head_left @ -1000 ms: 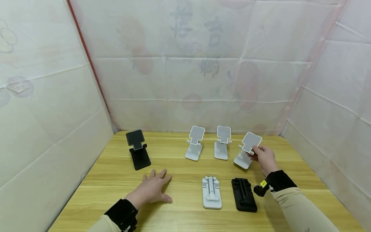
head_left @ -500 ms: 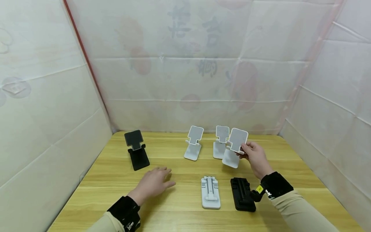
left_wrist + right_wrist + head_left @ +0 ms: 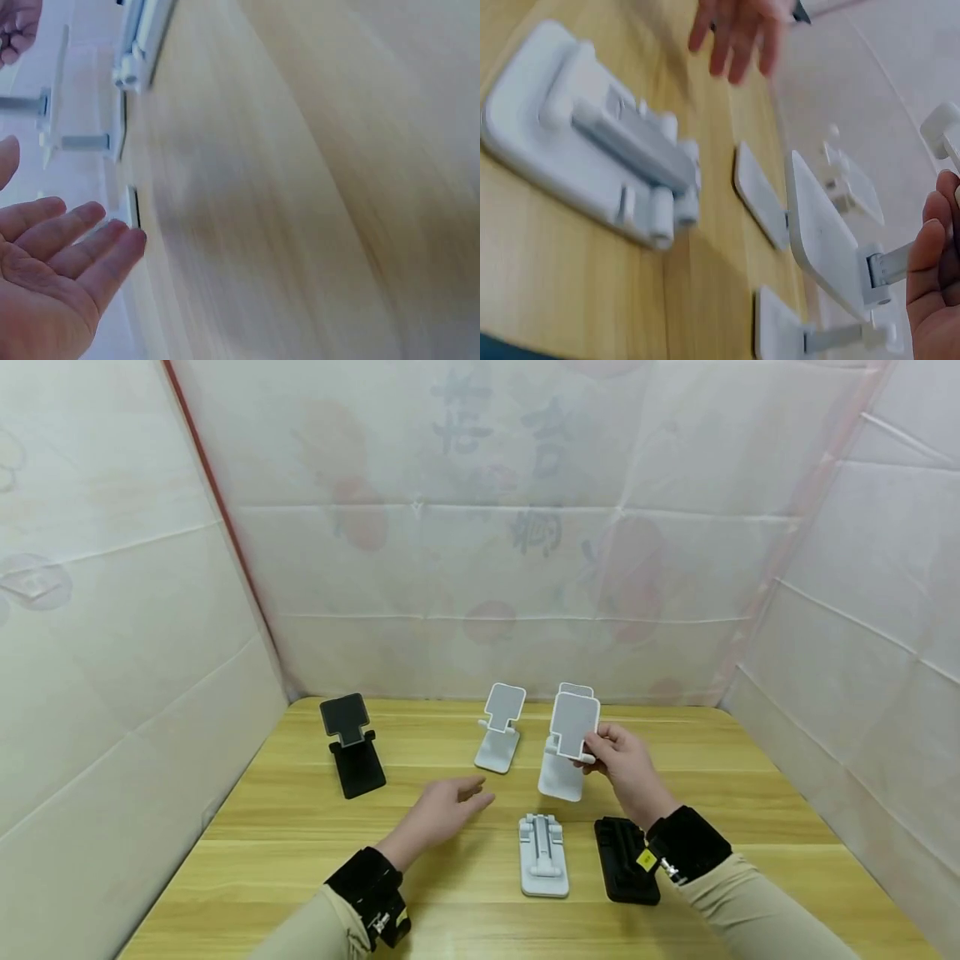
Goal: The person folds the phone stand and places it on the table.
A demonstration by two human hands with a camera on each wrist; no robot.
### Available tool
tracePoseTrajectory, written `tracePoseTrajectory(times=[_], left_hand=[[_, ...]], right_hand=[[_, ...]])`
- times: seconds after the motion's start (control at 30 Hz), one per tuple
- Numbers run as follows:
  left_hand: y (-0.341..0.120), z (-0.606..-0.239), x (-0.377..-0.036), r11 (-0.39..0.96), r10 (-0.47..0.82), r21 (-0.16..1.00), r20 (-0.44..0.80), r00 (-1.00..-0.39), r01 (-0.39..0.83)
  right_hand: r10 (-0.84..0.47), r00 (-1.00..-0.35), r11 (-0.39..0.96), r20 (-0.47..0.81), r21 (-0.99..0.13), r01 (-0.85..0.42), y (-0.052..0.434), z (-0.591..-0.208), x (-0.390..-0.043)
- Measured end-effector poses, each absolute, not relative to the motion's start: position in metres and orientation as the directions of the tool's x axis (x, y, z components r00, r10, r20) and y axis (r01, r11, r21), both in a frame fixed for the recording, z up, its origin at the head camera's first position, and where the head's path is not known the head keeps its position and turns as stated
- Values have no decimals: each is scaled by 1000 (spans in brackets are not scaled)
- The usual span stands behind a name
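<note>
My right hand [image 3: 594, 748] pinches the upper plate of an unfolded white phone stand [image 3: 570, 739] and holds it just above the wooden table [image 3: 285, 827], in front of another upright white stand [image 3: 576, 689]. In the right wrist view the held stand [image 3: 821, 229] sits against my fingers [image 3: 934, 255]. My left hand [image 3: 467, 793] hovers with relaxed, spread fingers left of the held stand, holding nothing. In the left wrist view its fingers [image 3: 71, 251] are straight. A folded white stand [image 3: 543, 856] lies flat below both hands.
A folded black stand [image 3: 625, 858] lies under my right wrist. An upright black stand [image 3: 351, 743] is at the back left, an upright white stand [image 3: 498, 727] at the back middle. White sheeted walls close in three sides of the table.
My right hand lifted the white stand from the back right and carried it left toward the middle. My left hand rose off the table and moved right toward it.
</note>
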State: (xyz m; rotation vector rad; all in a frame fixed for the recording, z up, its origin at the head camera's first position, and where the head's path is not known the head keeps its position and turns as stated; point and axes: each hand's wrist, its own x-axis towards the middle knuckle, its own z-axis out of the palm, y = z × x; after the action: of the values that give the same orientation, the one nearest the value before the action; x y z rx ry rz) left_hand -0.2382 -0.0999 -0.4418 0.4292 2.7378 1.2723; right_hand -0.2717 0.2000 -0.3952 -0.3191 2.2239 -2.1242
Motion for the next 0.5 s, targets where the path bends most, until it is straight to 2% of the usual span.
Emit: tracePoseTrajectory(times=[0.27, 0.5], left_hand=[[-72, -440, -240, 448, 260, 890, -46, -965, 79], [-65, -443, -243, 245, 257, 967, -128, -958, -63]], right_hand=[[-263, -959, -19, 106, -994, -105, 168, -397, -265], [-295, -952, -33, 83, -997, -76, 149, -396, -262]])
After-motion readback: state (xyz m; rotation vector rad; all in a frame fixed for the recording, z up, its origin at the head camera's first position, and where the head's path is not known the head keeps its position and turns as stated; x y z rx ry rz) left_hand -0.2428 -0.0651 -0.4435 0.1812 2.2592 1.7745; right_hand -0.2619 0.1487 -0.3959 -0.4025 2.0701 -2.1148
